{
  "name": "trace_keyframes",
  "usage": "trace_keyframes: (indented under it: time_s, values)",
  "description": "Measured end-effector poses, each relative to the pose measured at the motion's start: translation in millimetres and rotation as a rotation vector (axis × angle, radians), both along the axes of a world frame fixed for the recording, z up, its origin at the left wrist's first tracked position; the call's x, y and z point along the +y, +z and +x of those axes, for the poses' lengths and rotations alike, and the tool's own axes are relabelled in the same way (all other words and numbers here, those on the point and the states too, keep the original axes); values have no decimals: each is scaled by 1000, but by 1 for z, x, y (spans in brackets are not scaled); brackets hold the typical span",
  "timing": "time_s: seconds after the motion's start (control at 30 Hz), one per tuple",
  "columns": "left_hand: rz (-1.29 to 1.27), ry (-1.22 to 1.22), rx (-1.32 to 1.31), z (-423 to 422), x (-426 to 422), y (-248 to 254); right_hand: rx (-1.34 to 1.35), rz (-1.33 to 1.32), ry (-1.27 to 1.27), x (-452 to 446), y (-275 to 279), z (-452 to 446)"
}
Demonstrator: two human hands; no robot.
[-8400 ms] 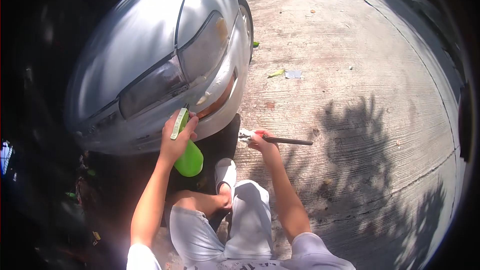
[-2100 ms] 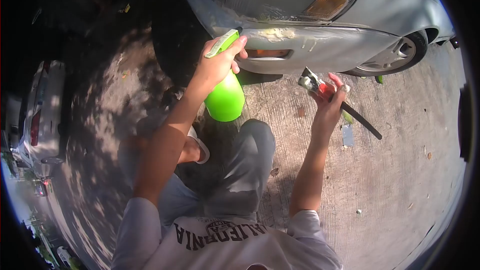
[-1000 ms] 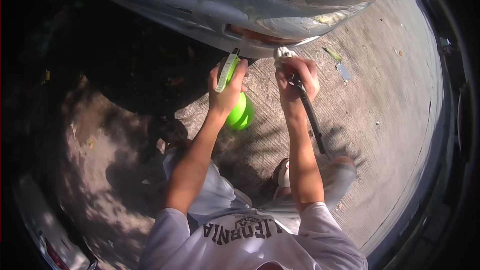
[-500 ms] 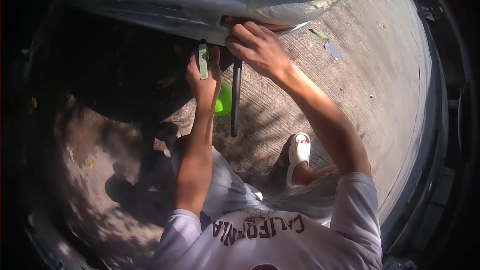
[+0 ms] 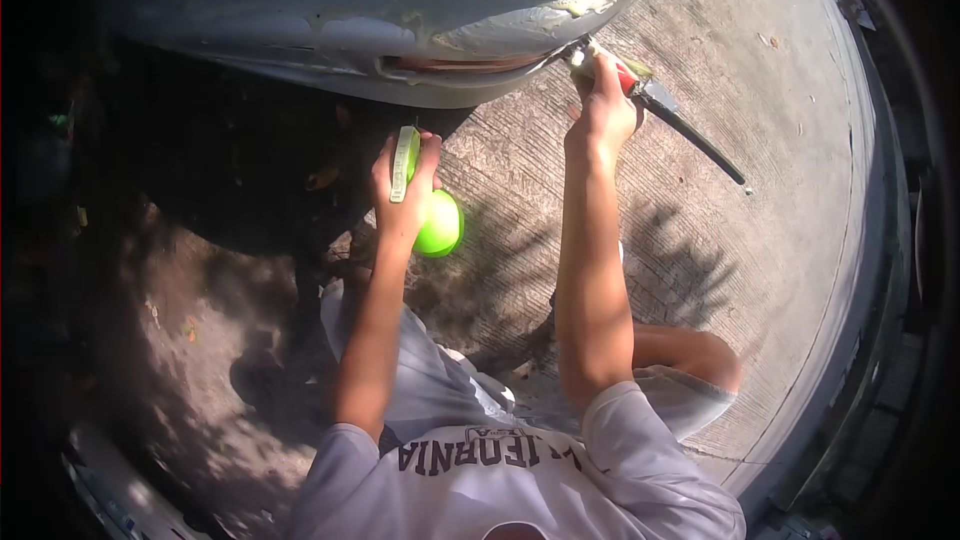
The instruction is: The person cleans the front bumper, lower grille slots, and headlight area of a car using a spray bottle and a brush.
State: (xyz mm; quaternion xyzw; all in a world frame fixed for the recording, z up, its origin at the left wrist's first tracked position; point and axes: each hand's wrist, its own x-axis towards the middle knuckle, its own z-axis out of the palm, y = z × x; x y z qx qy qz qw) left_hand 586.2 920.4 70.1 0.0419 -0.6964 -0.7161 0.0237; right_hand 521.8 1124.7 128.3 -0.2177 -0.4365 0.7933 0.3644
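Observation:
My left hand [image 5: 408, 180] is closed around a flat green-and-white piece [image 5: 404, 162] with a ridged pale edge, below the car bumper [image 5: 400, 15]. Beside that wrist is a bright green rounded object [image 5: 440, 225], like an upturned bowl. My right hand [image 5: 606, 110], fingers bent, is at the bumper's right end. From it a long black rod [image 5: 705, 145] slants down to the right, and a red part [image 5: 627, 78] shows by the fingers. The fingers hide how the rod is held. A long reddish slot [image 5: 465, 65] runs along the bumper, which carries pale smeared patches.
Ridged concrete [image 5: 760, 70] lies under and right of the bumper. Deep shadow [image 5: 250, 150] covers the ground beneath the car. My bent knee [image 5: 690, 355] is below my right forearm. A kerb-like edge [image 5: 835, 320] curves along the right.
My right hand has moved right along the bumper to its end, and the black rod has swung from hanging down to slanting right. My left hand has come down slightly, away from the bumper.

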Motion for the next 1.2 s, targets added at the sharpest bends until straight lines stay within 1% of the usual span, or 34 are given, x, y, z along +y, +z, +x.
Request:
trace_keyframes:
  time_s: [0.07, 0.13, 0.17, 0.2, 0.27, 0.33, 0.4, 0.47, 0.53, 0.57, 0.6, 0.67, 0.7, 0.73, 0.8, 0.87, 0.9, 0.93, 1.0, 1.03, 1.07, 1.13, 1.17, 1.2]
  values:
    - [173, 18, -64, 17, 8, 7, -62, -35, -13, -53, -4, 9]
    - [86, 57, -116, 29, 8, 1, -71, 46, 64, -83, -28, 22]
    - [41, 69, -162, 36, 9, 3, -80, 82, 77, -78, -33, 24]
    - [23, 76, -167, 43, 9, 6, -98, 12, 35, -68, -17, 22]
    - [3, 42, -155, 50, 6, 12, -79, -16, -6, -25, -4, -1]
    - [-2, 63, -162, 55, 1, 13, -17, 74, -3, 10, 1, -22]
    - [-56, 79, -144, 51, 4, 16, -31, 108, -33, -4, -2, -14]
    - [-85, 97, -116, 44, 15, 26, -173, 132, -38, -52, -24, 3]
    - [-158, 66, -120, 41, 23, 40, -105, 292, -16, -73, -24, 17]
    - [-165, 66, -110, 40, 23, 48, -157, 254, -20, -63, -19, 14]
    - [-171, 70, -94, 40, 23, 55, -137, 186, -42, -46, -19, 3]
    - [-190, 83, -107, 38, 25, 69, -97, 154, -135, -15, -23, -15]
    - [-194, 72, -115, 37, 26, 75, -145, 260, -156, -17, -16, -14]
    - [-198, 71, -117, 37, 26, 78, -293, 397, -193, -30, -11, -5]
    - [-223, 74, -64, 37, 21, 82, -315, 499, -168, -81, -21, 8]
    - [-235, 106, -69, 40, 12, 89, -299, 393, 57, -111, -28, 22]
    - [-224, 130, -92, 44, 4, 89, -221, 294, 32, -105, -34, 20]
    - [-217, 159, -111, 47, -5, 90, -201, 243, -43, -85, -19, 20]
    - [-252, 167, -130, 56, -13, 93, -174, 4, -29, -48, -11, 10]
    - [-283, 155, -136, 58, -14, 94, -194, 68, -32, -40, -4, 7]
    - [-279, 151, -135, 57, -12, 93, -194, 72, -36, -46, -2, 7]
    - [-316, 151, -179, 58, -5, 86, -243, 188, -13, -78, 1, 13]
    - [-306, 156, -205, 58, -1, 85, -281, 327, -11, -96, -12, 15]
    - [-308, 157, -209, 60, 0, 83, -267, 203, 102, -104, -12, 21]
